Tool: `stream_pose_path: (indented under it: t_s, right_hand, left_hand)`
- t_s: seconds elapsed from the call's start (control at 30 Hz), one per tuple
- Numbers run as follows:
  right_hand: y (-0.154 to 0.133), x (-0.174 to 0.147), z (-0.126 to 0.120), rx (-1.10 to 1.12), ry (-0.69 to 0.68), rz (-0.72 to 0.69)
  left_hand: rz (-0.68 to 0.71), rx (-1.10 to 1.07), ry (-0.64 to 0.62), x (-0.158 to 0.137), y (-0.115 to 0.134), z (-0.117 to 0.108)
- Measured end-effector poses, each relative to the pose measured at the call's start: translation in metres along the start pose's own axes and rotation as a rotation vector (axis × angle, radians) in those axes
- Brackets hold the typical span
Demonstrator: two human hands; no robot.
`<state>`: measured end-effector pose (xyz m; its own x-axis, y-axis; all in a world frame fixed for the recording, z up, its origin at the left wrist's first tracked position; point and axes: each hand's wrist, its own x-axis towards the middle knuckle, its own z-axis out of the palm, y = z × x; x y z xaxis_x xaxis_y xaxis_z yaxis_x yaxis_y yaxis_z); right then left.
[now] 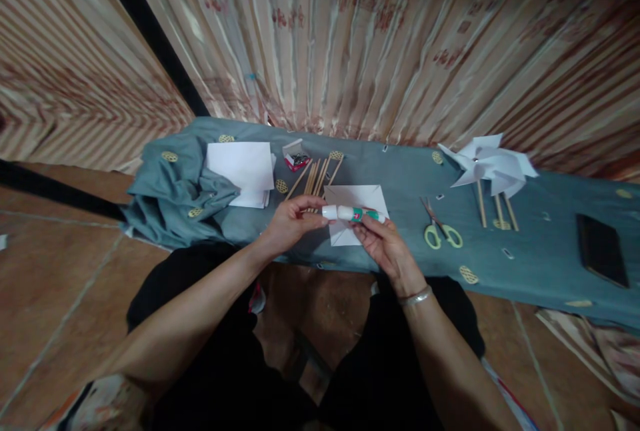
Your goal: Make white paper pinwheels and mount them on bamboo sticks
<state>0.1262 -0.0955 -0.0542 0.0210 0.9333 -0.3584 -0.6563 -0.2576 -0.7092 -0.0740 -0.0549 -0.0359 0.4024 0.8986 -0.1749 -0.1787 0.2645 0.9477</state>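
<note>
Above a white paper square with diagonal cuts or creases, I hold a white glue stick with a green label. My right hand is closed round its body. The fingertips of my left hand pinch its white cap. Cap and body are in line; I cannot tell whether they are joined. Several thin wooden sticks lie just beyond my left hand. To the right of my right hand are scissors with light green handles, blades parted.
A stack of white paper and a small open box of dark small items lie at the left. White paper pinwheels on sticks and a dark phone-like object are at the right. Bunched cloth covers the bench's left end; a curtain hangs behind.
</note>
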Motion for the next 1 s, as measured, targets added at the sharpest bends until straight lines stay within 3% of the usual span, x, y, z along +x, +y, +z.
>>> stream_pose_path:
  t_s: [0.6, 0.83, 1.0]
  right_hand:
    - [0.001, -0.002, 0.006, -0.152, 0.013, -0.01]
    - [0.015, -0.005, 0.017, -0.238, -0.037, 0.004]
    - [0.014, -0.004, 0.02, -0.315, -0.086, -0.02]
  left_hand:
    - [0.066, 0.238, -0.057, -0.005, 0.0, 0.0]
    - [0.314, 0.692, -0.047, -0.013, 0.002, 0.002]
    - [0.342, 0.848, 0.03, -0.013, 0.005, -0.012]
